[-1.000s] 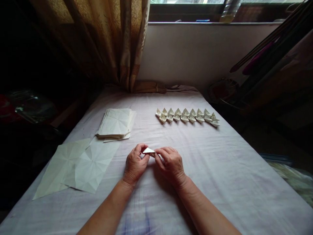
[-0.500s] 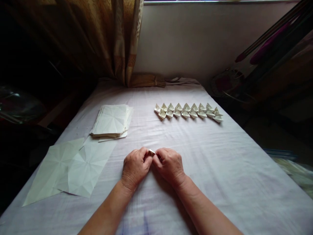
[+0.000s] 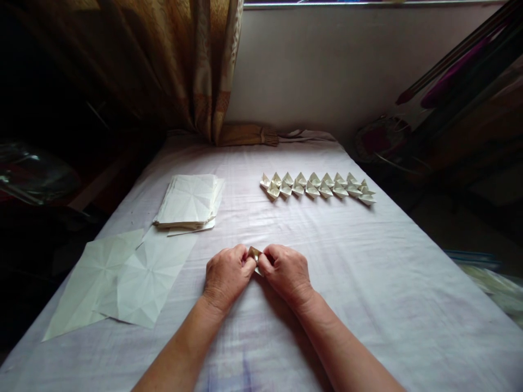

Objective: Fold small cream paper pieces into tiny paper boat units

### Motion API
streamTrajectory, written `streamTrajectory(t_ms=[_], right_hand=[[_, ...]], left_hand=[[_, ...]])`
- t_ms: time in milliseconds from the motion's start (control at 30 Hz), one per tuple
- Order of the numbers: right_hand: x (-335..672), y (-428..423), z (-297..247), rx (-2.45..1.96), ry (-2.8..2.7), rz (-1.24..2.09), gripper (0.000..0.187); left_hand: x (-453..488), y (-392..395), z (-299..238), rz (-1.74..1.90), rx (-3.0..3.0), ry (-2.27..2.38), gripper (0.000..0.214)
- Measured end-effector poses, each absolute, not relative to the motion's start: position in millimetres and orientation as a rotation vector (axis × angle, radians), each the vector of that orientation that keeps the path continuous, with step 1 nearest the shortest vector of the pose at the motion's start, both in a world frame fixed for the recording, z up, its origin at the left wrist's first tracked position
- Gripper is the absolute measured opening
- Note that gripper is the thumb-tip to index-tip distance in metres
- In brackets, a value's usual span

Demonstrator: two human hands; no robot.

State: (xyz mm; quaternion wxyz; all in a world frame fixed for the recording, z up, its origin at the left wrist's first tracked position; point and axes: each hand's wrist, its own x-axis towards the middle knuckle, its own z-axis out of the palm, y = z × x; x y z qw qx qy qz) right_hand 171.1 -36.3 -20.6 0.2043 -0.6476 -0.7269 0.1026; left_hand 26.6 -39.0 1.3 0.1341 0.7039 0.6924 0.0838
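Between my two hands, near the middle of the cloth, is a small folded paper boat (image 3: 255,253), partly hidden by the fingers. My left hand (image 3: 229,273) pinches its left side, and my right hand (image 3: 287,273) pinches its right side. Some of its inside shows between the thumbs. Farther off to the right, several similar paper boats (image 3: 314,186) stand in two close rows. To the left lies a stack of creased white paper sheets (image 3: 190,198). Nearer on that side, loose creased sheets (image 3: 143,277) overlap each other.
A pale bedsheet-like cloth (image 3: 351,305) covers the surface under everything. A gold-brown curtain (image 3: 204,71) hangs at the back left, its lower end resting on the cloth. The white wall (image 3: 335,65) stands behind. Dark clutter lies beyond both side edges.
The paper boat has opened wider between my fingers, and more of its inside now shows. My hands have parted slightly. The whole view has shifted a little.
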Motion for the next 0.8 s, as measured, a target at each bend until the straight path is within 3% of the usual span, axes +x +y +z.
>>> streamTrajectory(t_ms=[133,233,500,800], right_hand=[[170.5,-32.8,-19.6,-1.843,-1.977,0.344,0.013],[173.4,-30.8,-21.6,-1.789,-1.92,0.44,0.013],[189.1,-46.8,-24.8,-1.385,-1.814,0.622,0.021],[184.5,-50.3,-29.1,-1.258,-2.107,0.315,0.011]], left_hand=[[25.4,-36.5,-0.6,0.321,2.01,2.005,0.007],[21.5,-34.6,-2.9,0.451,1.973,1.957,0.016],[9.5,-30.7,-9.9,0.632,1.874,1.856,0.024],[5.0,-30.4,-19.2,0.77,1.851,1.813,0.025]])
